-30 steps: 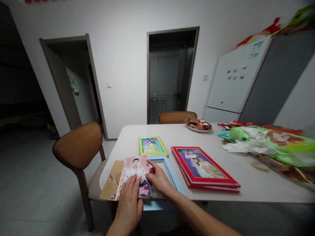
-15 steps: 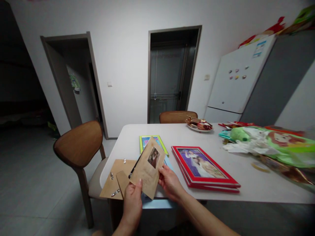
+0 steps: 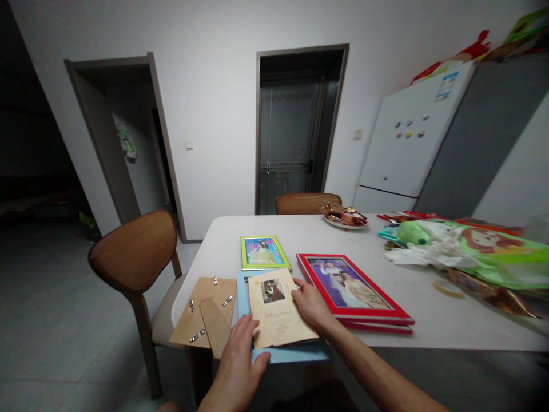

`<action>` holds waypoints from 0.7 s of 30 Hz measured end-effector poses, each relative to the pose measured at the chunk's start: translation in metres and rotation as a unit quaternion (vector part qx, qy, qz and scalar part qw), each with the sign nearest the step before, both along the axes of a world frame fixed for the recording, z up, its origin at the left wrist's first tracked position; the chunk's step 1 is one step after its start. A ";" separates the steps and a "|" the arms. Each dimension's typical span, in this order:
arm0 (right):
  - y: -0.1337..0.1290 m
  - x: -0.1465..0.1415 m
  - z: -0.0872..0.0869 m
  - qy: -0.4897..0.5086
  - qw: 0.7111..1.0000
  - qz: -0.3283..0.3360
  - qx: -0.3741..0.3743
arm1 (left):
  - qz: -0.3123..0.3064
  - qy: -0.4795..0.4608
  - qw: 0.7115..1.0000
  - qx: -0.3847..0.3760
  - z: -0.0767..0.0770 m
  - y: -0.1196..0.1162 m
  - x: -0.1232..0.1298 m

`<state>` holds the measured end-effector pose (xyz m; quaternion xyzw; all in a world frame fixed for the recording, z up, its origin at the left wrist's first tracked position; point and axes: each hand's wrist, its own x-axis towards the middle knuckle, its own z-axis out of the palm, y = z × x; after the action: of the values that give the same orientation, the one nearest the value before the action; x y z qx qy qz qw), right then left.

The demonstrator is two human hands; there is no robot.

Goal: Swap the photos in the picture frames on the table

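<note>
The card (image 3: 278, 320) lies between my two hands, printed side up, over the blue frame (image 3: 295, 356); I cannot tell whether it is seated in the opening. Its small photo is toward the far end.

Left hand (image 3: 238, 349): at the card's lower left edge, fingers extended with the tips against that edge, thumb spread away over the near rim of the frame; it is not clenched. Right hand (image 3: 313, 306): at the card's upper right edge, fingers bent, thumb side touching the card; I cannot tell whether it pinches the edge.

The frame's near rim projects past the edge of the bench (image 3: 300, 234). Left of the frame lies the board (image 3: 206, 293), with metal clips (image 3: 197, 335) and the strut (image 3: 213, 326) on its upper face. Just beyond the frame lies the green frame (image 3: 262, 252). Near my right hand, on its right, lie the stacked red frames (image 3: 354, 292). Farther right are the tape (image 3: 447, 290) and the bag (image 3: 501, 257); the plate (image 3: 347, 228) stands near the far edge. A chair (image 3: 132, 252) stands left of the bench.
</note>
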<state>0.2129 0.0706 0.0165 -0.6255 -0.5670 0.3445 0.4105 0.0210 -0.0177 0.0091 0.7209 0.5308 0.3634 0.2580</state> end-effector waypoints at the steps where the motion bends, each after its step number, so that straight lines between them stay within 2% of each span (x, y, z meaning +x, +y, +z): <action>1: 0.001 -0.002 0.000 -0.013 1.000 0.005 0.000 | -0.007 0.014 1.000 0.003 -0.001 0.000 0.000; 7: 0.006 -0.009 -0.002 -0.061 0.998 0.002 0.025 | -0.032 0.063 0.997 0.033 -0.002 0.003 -0.002; 10: 0.004 -0.009 0.002 -0.136 0.989 0.007 0.053 | -0.044 0.104 0.993 0.030 0.002 0.002 -0.001; 13: -0.001 -0.010 0.004 -0.263 0.961 0.009 0.084 | -0.054 0.135 0.989 0.015 0.006 0.001 0.002; 16: -0.007 -0.011 0.003 -0.383 0.920 -0.004 0.081 | -0.061 0.140 0.988 0.021 0.005 0.000 0.002; 18: -0.009 -0.011 0.001 -0.424 0.902 -0.009 0.081 | -0.069 0.132 0.988 0.032 0.003 0.000 -0.002; 21: -0.012 -0.010 0.000 -0.439 0.895 -0.014 0.077 | -0.071 0.120 0.989 0.048 0.001 -0.002 -0.020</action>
<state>0.2028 0.0585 0.0166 -0.6876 -0.7053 -0.0156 0.1718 0.0014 -0.0197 0.0098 0.8067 0.4871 0.2805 0.1825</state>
